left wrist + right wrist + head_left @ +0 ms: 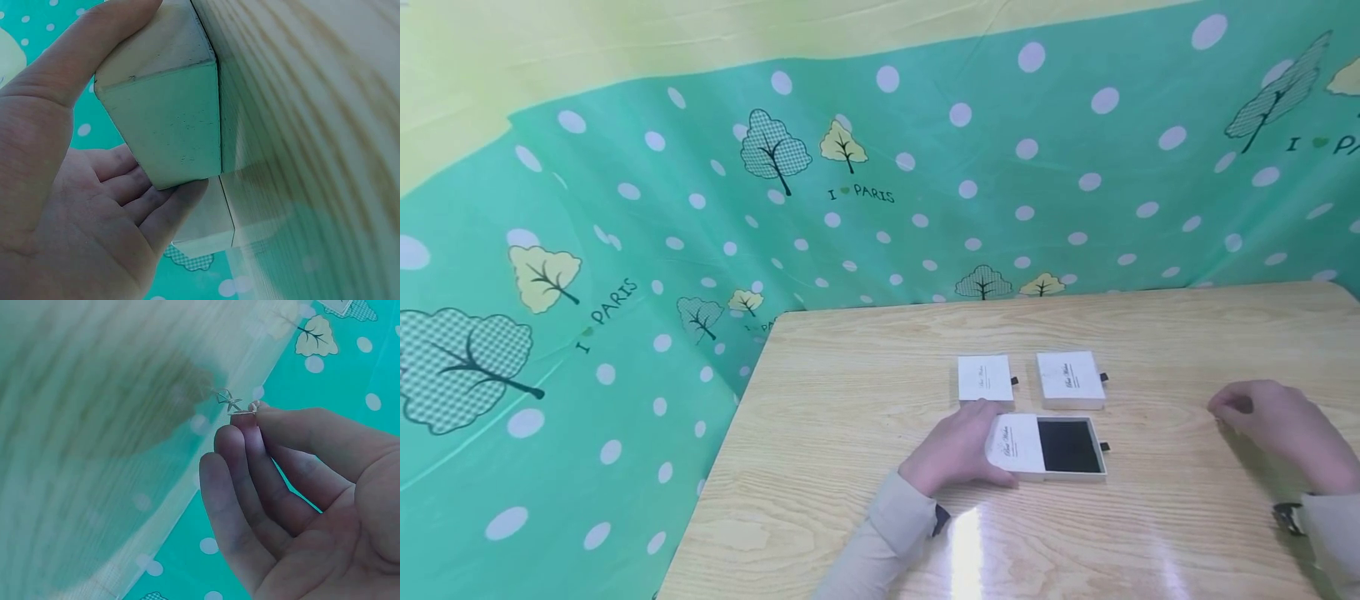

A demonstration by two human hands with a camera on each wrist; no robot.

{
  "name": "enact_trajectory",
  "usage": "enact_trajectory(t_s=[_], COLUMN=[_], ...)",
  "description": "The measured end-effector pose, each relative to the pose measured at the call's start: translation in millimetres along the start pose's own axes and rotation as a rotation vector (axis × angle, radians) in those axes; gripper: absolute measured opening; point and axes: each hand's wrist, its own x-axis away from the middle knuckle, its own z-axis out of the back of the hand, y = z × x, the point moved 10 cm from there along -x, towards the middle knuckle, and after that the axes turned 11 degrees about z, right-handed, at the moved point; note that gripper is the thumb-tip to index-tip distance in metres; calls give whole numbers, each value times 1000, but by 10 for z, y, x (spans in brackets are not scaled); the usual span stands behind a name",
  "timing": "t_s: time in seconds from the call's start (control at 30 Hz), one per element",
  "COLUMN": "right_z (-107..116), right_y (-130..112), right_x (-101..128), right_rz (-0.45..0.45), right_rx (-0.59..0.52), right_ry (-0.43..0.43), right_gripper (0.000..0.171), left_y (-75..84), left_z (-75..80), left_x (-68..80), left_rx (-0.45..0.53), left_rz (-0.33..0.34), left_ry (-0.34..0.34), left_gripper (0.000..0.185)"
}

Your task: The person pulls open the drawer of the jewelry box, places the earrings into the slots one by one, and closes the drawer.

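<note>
My left hand [962, 446] grips the left end of a white slide-out box [1026, 442]. Its drawer is drawn partway out to the right, baring a black insert [1070, 446]. In the left wrist view the thumb lies on one side of the box [165, 122] and the fingers on the other. Out to the right, just above the table, my right hand [1281, 425] pinches a tiny silver jewelry piece [231, 402] with a star shape between thumb and fingertips. Its exact kind is too small to tell.
Behind the gripped box lie two more white boxes, one at left [985, 377] and one at right [1070, 379], each with a black pull tab. The wooden table [820, 400] meets a green dotted curtain [925, 183] at its back and left edges.
</note>
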Motion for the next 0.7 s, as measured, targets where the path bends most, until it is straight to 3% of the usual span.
enact_trajectory(t_s=[0.37,0.7], right_z=[45,32], right_y=[-72,-125], right_x=[-14,-33], right_rz=[52,95], right_rx=[10,5], right_ry=[74,54], right_gripper=[28,27], left_y=[13,13], left_z=[21,16], left_x=[0,1], left_rx=[-1,-2], left_rz=[0,-5], left_ry=[2,-1], left_gripper=[102,102])
